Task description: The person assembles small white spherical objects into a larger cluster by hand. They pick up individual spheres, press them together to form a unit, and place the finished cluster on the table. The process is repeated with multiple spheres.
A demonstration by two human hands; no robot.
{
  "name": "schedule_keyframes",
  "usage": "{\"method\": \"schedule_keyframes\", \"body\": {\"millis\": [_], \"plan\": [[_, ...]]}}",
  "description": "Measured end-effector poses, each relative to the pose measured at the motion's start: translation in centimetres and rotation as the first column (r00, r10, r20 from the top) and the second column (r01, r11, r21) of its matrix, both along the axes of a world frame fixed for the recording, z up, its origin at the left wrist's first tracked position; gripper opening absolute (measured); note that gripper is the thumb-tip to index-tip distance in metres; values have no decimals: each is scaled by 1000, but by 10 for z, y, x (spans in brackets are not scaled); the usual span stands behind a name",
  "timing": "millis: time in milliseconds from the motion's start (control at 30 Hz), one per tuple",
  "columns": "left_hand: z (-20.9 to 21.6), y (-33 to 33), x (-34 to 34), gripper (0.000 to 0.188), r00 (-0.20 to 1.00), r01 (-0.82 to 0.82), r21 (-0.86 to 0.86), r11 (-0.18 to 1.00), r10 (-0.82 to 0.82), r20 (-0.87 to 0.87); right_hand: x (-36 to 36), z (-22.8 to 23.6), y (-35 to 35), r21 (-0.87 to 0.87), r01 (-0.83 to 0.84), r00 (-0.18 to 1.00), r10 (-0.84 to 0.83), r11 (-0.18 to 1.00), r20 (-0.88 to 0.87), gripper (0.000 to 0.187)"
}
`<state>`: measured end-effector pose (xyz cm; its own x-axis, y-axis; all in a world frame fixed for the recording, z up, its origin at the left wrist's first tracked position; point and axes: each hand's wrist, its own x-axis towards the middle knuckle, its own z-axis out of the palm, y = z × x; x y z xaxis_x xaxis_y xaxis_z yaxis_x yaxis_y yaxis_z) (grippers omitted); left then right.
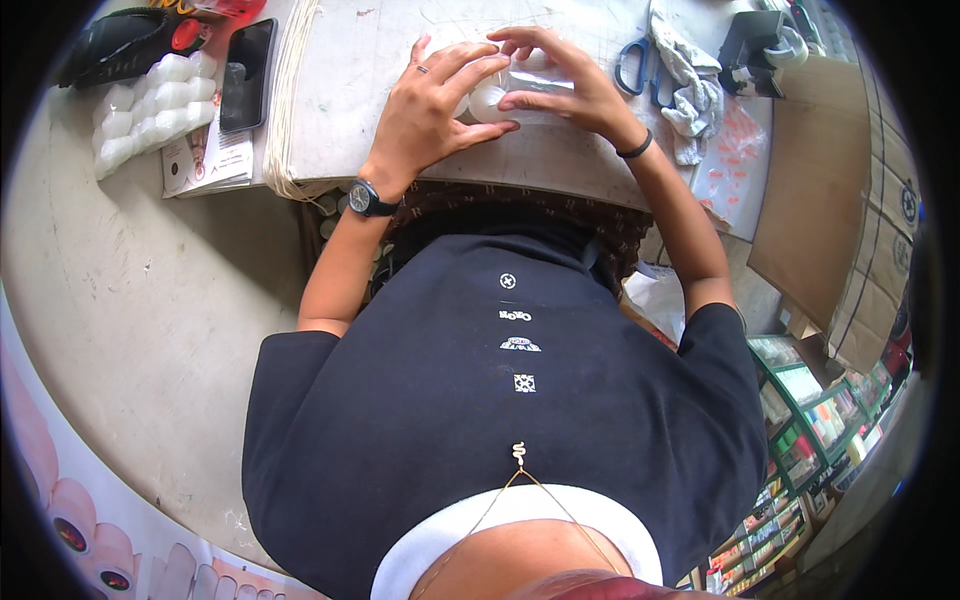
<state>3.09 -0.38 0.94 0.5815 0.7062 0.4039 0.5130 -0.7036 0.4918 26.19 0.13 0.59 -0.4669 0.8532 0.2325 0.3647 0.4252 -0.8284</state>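
Curling around a rounded white piece (487, 104), our left hand (435, 97) and right hand (585, 92) grip it over the near tabletop (560, 160), between a pale cord bundle (285, 100) at left and blue-handled scissors (642, 62) at right.

The ball (489, 105) looks smooth and waxy with a soft sheen, and the bumpy block (155, 112) shares that waxy finish. The tabletop (400, 25) is matt and scuffed. The phone (248, 80) has a glossy glass-like face; the scissors (622, 78) show smooth plastic handles; the rag (690, 90) is rough, crumpled cloth; the box (805, 190) is matt cardboard.
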Motion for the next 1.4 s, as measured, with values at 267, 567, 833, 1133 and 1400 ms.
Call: {"method": "schedule_keyframes", "body": {"millis": [267, 567, 833, 1133, 1400], "plan": [[11, 7, -1, 71, 1000, 17, -11, 1000, -17, 14, 10, -13, 4, 6, -22, 994, 22, 1000, -111, 63], [-8, 21, -2, 65, 994, 96, 56, 994, -99, 46, -2, -19, 5, -26, 104, 991, -106, 994, -78, 55], [7, 15, 1, 73, 997, 55, -57, 997, -52, 59, 3, -19, 7, -117, 134, 983, -147, 984, -107, 39], [-2, 22, 0, 63, 997, 46, -13, 999, -45, 60, -7, -13, 4, -64, 196, 980, -198, 978, -20, 21], [6, 16, 0, 73, 999, -43, -29, 999, 42, -27, 38, 3, 18, 75, -21, 984, 7, 997, 178, 35]]}}
